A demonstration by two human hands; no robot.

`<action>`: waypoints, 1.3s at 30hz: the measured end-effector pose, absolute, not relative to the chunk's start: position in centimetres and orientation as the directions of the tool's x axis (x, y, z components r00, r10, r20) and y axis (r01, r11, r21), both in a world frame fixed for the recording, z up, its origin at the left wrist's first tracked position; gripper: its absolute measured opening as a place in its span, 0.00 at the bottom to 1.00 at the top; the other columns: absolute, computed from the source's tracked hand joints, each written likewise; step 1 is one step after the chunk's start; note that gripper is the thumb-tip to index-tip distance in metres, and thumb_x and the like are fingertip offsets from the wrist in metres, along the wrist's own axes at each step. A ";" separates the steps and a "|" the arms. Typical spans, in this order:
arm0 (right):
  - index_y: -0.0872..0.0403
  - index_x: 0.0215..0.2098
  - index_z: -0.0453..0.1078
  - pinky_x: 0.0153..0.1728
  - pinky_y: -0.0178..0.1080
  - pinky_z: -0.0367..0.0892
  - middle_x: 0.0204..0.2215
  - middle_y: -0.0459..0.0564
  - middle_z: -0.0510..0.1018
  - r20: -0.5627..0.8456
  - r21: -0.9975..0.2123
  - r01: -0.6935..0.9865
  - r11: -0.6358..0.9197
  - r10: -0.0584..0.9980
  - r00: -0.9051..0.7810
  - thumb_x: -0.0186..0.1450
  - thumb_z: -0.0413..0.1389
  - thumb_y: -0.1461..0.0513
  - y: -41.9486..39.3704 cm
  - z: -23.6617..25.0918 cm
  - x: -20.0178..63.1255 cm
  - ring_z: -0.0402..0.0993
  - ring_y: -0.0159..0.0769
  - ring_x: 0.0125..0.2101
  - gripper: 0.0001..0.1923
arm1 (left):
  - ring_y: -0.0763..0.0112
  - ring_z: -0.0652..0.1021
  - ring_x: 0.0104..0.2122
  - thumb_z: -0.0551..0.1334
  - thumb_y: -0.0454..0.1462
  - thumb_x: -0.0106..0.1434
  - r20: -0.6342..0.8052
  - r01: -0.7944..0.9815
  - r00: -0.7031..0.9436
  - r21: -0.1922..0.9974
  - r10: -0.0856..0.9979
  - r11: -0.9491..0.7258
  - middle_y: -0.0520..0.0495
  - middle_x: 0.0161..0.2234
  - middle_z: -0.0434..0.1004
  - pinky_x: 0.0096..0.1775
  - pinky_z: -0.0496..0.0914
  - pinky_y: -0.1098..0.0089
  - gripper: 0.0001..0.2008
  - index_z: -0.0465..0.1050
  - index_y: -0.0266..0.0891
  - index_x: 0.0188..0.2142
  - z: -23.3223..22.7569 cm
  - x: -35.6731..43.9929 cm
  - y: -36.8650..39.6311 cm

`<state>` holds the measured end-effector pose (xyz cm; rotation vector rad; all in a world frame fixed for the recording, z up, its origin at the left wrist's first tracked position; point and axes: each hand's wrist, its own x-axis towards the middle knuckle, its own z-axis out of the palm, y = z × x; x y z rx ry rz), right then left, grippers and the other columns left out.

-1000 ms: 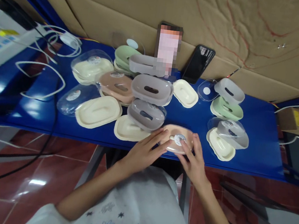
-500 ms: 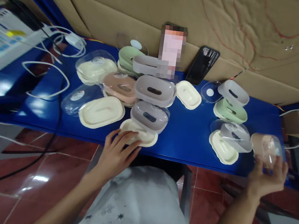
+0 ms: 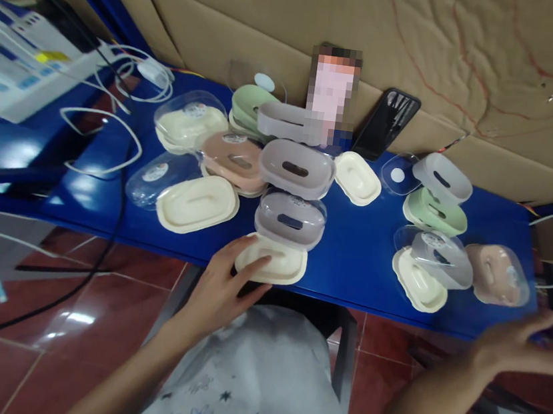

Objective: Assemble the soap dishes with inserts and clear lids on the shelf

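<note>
Left hand (image 3: 226, 285) lies flat, fingers spread, on a cream tray (image 3: 272, 263) at the near edge of the blue table (image 3: 352, 243), thumb and fingertips on the tray's left end, not closed around it. The tray is smooth matte plastic, an oval with a raised rim and a shallow dished middle. Touching its far side sits a grey dish (image 3: 289, 221) under a clear glossy dome. Right hand (image 3: 527, 342) hangs open off the table's right end, blurred, fingers loose, holding nothing; nearest to it is a pink dish (image 3: 495, 274) under a clear dome, resting on the table's right end. Bare cream trays: I count four, the one under the hand, a big one (image 3: 197, 204) to the left, a small one (image 3: 357, 178) farther back, and one (image 3: 418, 281) on the right with a domed grey dish leaning on it. Grey pieces with a dark slot: four or so, one of them (image 3: 295, 168) stacked mid-table on the pile. Green ones: two stacks, one (image 3: 249, 104) at the back, one (image 3: 436, 212) right. A salmon dish (image 3: 234, 160) and a cream dish (image 3: 191, 122) under domes sit back left. Two loose clear lids (image 3: 159, 176) (image 3: 397, 175), each with a round sticker. A black phone (image 3: 386, 123) leans on creased brown cardboard (image 3: 427, 44). White cables (image 3: 108, 139) loop on the left.
</note>
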<state>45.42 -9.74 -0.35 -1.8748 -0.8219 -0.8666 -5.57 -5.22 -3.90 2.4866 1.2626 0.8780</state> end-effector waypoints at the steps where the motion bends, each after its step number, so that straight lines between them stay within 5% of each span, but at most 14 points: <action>1: 0.34 0.56 0.82 0.58 0.68 0.72 0.52 0.62 0.85 0.858 -0.428 0.857 -0.286 0.168 0.485 0.75 0.51 0.42 -9.4 0.4 42.3 0.80 0.62 0.57 0.22 | 0.44 0.71 0.69 0.71 0.39 0.72 0.396 0.664 0.440 0.460 0.806 -0.589 0.32 0.70 0.65 0.64 0.74 0.42 0.28 0.67 0.45 0.68 -3.9 -5.8 -5.1; 2: 0.34 0.53 0.83 0.56 0.68 0.75 0.46 0.59 0.87 0.885 -0.413 0.895 -0.167 0.156 0.438 0.76 0.53 0.48 -9.0 1.0 38.9 0.84 0.60 0.50 0.17 | 0.44 0.70 0.70 0.71 0.41 0.72 0.377 0.667 0.430 0.479 0.820 -0.570 0.31 0.70 0.64 0.64 0.74 0.42 0.31 0.65 0.45 0.70 -4.0 -5.9 -5.0; 3: 0.35 0.53 0.83 0.51 0.67 0.78 0.43 0.56 0.87 0.882 -0.381 0.924 -0.025 0.290 0.371 0.76 0.55 0.52 -8.5 1.3 35.5 0.85 0.58 0.46 0.14 | 0.44 0.70 0.70 0.71 0.42 0.72 0.360 0.670 0.423 0.494 0.831 -0.555 0.31 0.71 0.63 0.65 0.75 0.42 0.33 0.62 0.45 0.72 -4.0 -6.0 -4.9; 5: 0.38 0.60 0.79 0.52 0.63 0.79 0.46 0.51 0.88 0.657 -0.355 0.891 0.283 0.753 0.022 0.76 0.58 0.57 -7.3 1.3 29.1 0.86 0.53 0.47 0.16 | 0.43 0.71 0.69 0.71 0.43 0.72 0.349 0.665 0.411 0.518 0.842 -0.539 0.30 0.71 0.62 0.64 0.75 0.43 0.38 0.58 0.45 0.74 -4.1 -5.9 -4.7; 7: 0.42 0.62 0.76 0.56 0.56 0.77 0.53 0.50 0.86 0.485 -0.360 0.815 0.454 0.837 -0.252 0.76 0.61 0.59 -5.8 0.6 24.4 0.83 0.49 0.53 0.17 | 0.43 0.70 0.70 0.72 0.43 0.71 0.360 0.646 0.400 0.541 0.843 -0.538 0.30 0.73 0.60 0.65 0.75 0.43 0.42 0.54 0.46 0.77 -4.2 -5.6 -4.6; 12: 0.47 0.62 0.75 0.68 0.61 0.63 0.53 0.53 0.84 0.359 -0.307 0.841 0.446 0.872 -0.332 0.78 0.59 0.60 -3.5 -1.0 20.9 0.77 0.47 0.57 0.16 | 0.45 0.67 0.73 0.71 0.41 0.72 0.338 0.594 0.395 0.615 0.854 -0.518 0.31 0.75 0.54 0.67 0.74 0.45 0.44 0.49 0.50 0.78 -4.4 -4.9 -4.5; 15: 0.47 0.62 0.76 0.69 0.60 0.65 0.51 0.52 0.82 0.329 -0.377 0.788 0.487 0.866 -0.377 0.78 0.58 0.63 -4.0 -0.6 21.6 0.76 0.45 0.57 0.16 | 0.45 0.66 0.73 0.72 0.42 0.71 0.384 0.594 0.396 0.586 0.834 -0.552 0.32 0.75 0.54 0.67 0.74 0.45 0.43 0.51 0.50 0.78 -4.5 -4.6 -4.1; 21: 0.49 0.67 0.71 0.70 0.58 0.70 0.60 0.53 0.81 0.257 -0.432 0.714 0.551 0.834 -0.488 0.78 0.53 0.68 -6.6 -0.7 21.8 0.72 0.44 0.66 0.22 | 0.45 0.69 0.70 0.73 0.38 0.70 0.504 0.595 0.471 0.425 0.724 -0.683 0.35 0.69 0.69 0.66 0.74 0.43 0.29 0.69 0.47 0.67 -4.7 -4.7 -3.1; 31: 0.54 0.68 0.71 0.75 0.59 0.63 0.65 0.53 0.79 0.247 -0.411 0.641 0.648 0.756 -0.606 0.75 0.51 0.73 -5.9 -1.6 21.1 0.67 0.44 0.72 0.26 | 0.50 0.76 0.62 0.72 0.32 0.69 0.518 0.586 0.512 0.372 0.685 -0.720 0.39 0.59 0.82 0.61 0.79 0.49 0.21 0.75 0.42 0.60 -5.1 -8.0 -2.9; 35: 0.46 0.69 0.70 0.71 0.59 0.68 0.63 0.51 0.80 0.365 -0.477 0.626 0.616 0.787 -0.497 0.77 0.55 0.67 -4.4 -1.5 21.1 0.71 0.45 0.69 0.24 | 0.49 0.76 0.62 0.73 0.32 0.68 0.506 0.596 0.474 0.419 0.721 -0.685 0.39 0.60 0.80 0.60 0.79 0.48 0.20 0.76 0.44 0.57 -5.3 -7.7 -3.4; 39: 0.43 0.77 0.60 0.70 0.62 0.67 0.70 0.55 0.73 0.326 -0.534 0.724 0.437 0.896 -0.300 0.79 0.55 0.58 -1.6 -1.9 20.9 0.64 0.52 0.73 0.29 | 0.44 0.71 0.69 0.72 0.32 0.67 0.501 0.556 0.427 0.511 0.753 -0.655 0.35 0.67 0.71 0.63 0.75 0.41 0.19 0.76 0.43 0.56 -4.9 -7.2 -3.6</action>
